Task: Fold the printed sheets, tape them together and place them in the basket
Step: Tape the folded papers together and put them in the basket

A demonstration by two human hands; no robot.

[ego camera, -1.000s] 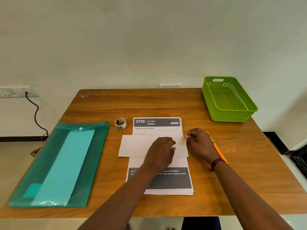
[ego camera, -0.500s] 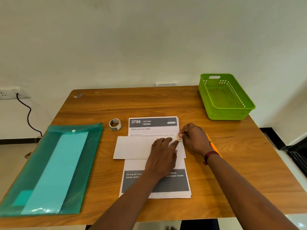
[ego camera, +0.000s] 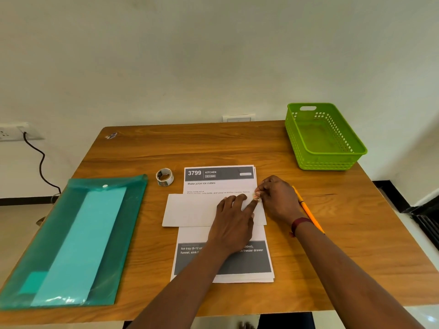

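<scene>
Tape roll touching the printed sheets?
Apart. Head view shows a strip of bare table between the tape roll and the printed sheets' left edge.

Desk point(ego camera: 213, 148) is smooth grained wood with a slight sheen, sheets point(ego camera: 221, 186) matt paper, basket point(ego camera: 325, 160) perforated green plastic, folder point(ego camera: 31, 264) left of the sheets glossy translucent teal plastic.

Soft, even light fell and shadows were faint. Glare streaked the teal folder point(ego camera: 71, 243) at lower left. Frame edges bowed.
</scene>
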